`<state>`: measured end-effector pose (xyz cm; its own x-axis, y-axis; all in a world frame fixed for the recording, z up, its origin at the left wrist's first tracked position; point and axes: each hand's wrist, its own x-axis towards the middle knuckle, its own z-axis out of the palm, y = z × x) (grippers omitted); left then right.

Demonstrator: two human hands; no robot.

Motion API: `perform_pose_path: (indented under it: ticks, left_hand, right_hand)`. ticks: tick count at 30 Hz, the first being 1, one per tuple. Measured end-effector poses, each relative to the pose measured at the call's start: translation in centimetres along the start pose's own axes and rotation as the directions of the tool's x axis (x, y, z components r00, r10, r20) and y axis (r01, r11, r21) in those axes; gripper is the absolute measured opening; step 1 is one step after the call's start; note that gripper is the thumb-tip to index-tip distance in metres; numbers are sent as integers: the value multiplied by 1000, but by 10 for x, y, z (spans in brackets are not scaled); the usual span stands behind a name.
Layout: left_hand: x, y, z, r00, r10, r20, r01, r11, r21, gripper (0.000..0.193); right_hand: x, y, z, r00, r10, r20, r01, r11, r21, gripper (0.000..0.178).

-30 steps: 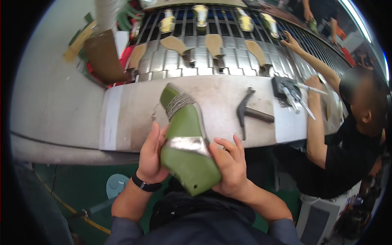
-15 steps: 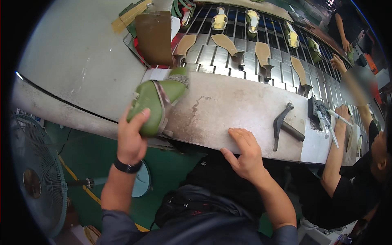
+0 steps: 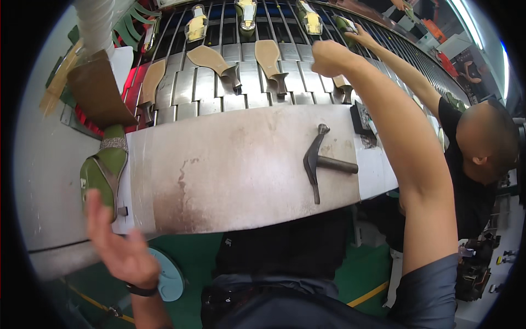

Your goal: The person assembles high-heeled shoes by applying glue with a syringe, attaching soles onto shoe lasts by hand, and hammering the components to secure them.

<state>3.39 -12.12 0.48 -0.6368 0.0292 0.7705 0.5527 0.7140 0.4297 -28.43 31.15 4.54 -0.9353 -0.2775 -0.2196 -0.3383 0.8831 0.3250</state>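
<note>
Green shoe last (image 3: pixel 101 170) has shifted L, now out of grip toward the table's (image 3: pixel 246 164) left end; L hand (image 3: pixel 123 249) is open nr it. R hand (image 3: pixel 329 59) has swung past the far edge by a tan sole (image 3: pixel 339 82) (can't tell if closed or holding anything). Step looks like set-down, then reach; next move prob. calls for controlled R grasp.

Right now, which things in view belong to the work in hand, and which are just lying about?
Likely in the work:
strapped green last, nearest the left hand
tan heeled soles, near the right hand in this view

Apparently lying about:
hammer, untouched, perhaps a work tool
curled brown sheet
</note>
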Motion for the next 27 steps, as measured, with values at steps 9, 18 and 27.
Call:
perform_pose_path:
  ticks: [9,18,27]
  left_hand:
    - [63,0,176,749,125,651,-13,984,-175,58]
    - [69,-25,210,664,136,735,-29,987,-156,62]
    - [81,-25,215,603,105,791,-25,993,-113,65]
  right_hand:
    - [48,75,130,876,255,410,-236,967,-96,27]
    - [67,140,77,743,669,24,-542,580,607,37]
    - [217,194,96,906,336,-258,-309,941,140,76]
